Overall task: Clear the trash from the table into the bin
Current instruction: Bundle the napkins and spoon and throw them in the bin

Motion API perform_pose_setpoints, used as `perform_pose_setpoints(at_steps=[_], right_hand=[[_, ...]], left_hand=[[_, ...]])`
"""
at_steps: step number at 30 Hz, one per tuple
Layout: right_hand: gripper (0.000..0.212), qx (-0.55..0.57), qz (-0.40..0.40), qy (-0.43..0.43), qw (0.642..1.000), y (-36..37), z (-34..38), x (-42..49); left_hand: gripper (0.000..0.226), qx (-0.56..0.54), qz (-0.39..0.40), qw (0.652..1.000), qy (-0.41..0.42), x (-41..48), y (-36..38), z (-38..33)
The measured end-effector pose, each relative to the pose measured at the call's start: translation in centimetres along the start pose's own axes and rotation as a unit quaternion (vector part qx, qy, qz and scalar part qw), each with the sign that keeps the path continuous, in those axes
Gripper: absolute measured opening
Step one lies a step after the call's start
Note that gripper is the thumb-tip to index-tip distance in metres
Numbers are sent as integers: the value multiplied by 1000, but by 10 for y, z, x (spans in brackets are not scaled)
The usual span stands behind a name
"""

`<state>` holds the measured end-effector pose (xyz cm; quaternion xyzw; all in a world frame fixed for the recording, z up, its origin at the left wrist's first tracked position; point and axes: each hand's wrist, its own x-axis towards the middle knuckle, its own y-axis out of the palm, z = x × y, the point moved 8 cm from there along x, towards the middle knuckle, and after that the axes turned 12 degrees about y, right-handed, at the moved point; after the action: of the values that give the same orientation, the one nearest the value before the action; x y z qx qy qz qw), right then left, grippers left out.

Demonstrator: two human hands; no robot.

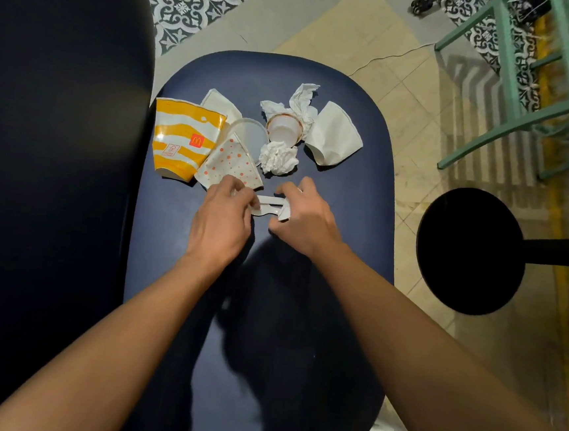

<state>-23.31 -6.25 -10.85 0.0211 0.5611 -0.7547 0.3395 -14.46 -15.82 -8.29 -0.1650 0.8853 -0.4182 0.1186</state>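
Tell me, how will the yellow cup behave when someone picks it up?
The yellow cup looks like thin paper, already flattened, so it is probably light and will bend under a grip. Lying flat on the table, it is unlikely to roll.

Trash pile (pixel 279 158) fwd; table (pixel 161 273) near-side free

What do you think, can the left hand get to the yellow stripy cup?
Probably yes. The yellow stripy cup lies just ahead and left of the left hand, with only the dotted cup beside the way. But its fingers pinch the white plastic cutlery, so they'd need freeing first.
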Motion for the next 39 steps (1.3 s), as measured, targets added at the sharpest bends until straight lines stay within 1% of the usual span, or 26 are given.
perform_pose_setpoints(at_steps=[1,2,4,5,7,8,10,11,14,15,17,20,23,25,27,29,32,35,39], right_hand=[[36,-22,12,6,1000,5,0,1],[33,-45,6,4,999,6,1,2],[25,-102,-25,-6,994,8,3,3],[25,-125,-27,-10,992,11,2,6],[23,-155,-30,-25,987,13,6,7],[21,-156,-53,-41,985,11,10,7],[25,-164,-65,-51,983,10,12,5],[28,-178,-62,-48,981,11,9,3],[36,-201,-12,-50,978,18,-4,-6],[36,-202,-11,-53,978,17,-6,-9],[32,-195,-40,-61,978,7,-8,-11],[26,-184,-98,-76,975,-7,-8,-14],[24,-176,-115,-47,976,-16,-19,-17],[24,-163,-118,-35,979,-21,-28,-19],[17,-148,-89,-37,984,-21,-34,-23],[9,-152,-45,-23,987,-19,-42,-23],[13,-138,-28,-13,990,-22,-47,-27],[16,-108,-28,-8,994,-21,-50,-26],[22,-96,-32,-22,995,-20,-52,-29]], left_hand=[[18,0,1,1000,-4,-1,0,1],[19,1,-1,1000,-8,-1,-1,3],[21,9,-17,1000,-13,-1,-4,4],[22,11,-22,1000,-14,-1,-4,5],[22,5,-29,999,-18,-1,-5,6],[21,0,-32,999,-21,-1,-6,6],[18,-11,-40,999,-22,2,-8,5],[17,-15,-41,999,-22,4,-9,4],[17,-22,-40,999,-23,14,-12,-3],[17,-20,-42,999,-21,17,-13,-7],[22,-12,-48,999,-13,25,-17,-15],[42,-10,-49,999,-13,37,-16,-25],[57,5,-34,999,16,51,-6,-35],[57,2,-17,1000,14,60,4,-37],[57,21,4,1000,8,66,14,-36],[53,55,25,998,7,72,24,-35],[39,73,28,997,-24,76,31,-30],[38,100,41,994,-29,74,39,-31],[36,127,54,990,-21,70,46,-32]])
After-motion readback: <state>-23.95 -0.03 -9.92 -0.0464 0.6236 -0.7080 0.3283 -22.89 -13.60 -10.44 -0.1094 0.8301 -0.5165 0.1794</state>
